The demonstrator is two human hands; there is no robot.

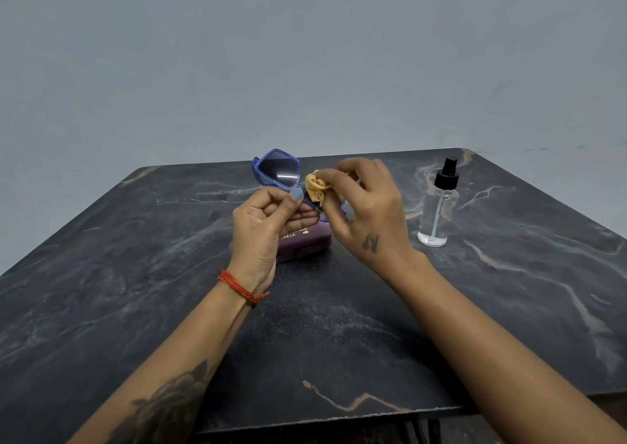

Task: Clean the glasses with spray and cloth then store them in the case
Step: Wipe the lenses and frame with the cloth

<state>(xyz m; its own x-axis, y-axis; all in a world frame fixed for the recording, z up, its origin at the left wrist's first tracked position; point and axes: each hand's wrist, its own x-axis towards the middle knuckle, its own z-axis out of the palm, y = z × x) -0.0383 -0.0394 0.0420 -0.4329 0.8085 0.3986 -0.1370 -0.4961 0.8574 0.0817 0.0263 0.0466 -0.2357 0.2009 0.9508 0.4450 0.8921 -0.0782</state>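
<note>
A dark marbled desk (135,240) stands against a plain grey wall (305,53); above it the left hand (261,226) pinches the blue glasses (276,170) near the bridge; the right hand (366,206) grips a bunched orange cloth (315,189) against one lens; the hands partly hide a purple case (305,241) lying closed beneath; a clear spray bottle (437,206) stands upright at right.

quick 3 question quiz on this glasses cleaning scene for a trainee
1. True or false: the spray bottle stands on the table, untouched.
2. Which hand presses the cloth on the glasses? A) left B) right
3. What lies on the table under the hands?

Key:
1. True.
2. B: the right hand holds the cloth, the left hand pinches the frame.
3. The purple case, closed.
</note>
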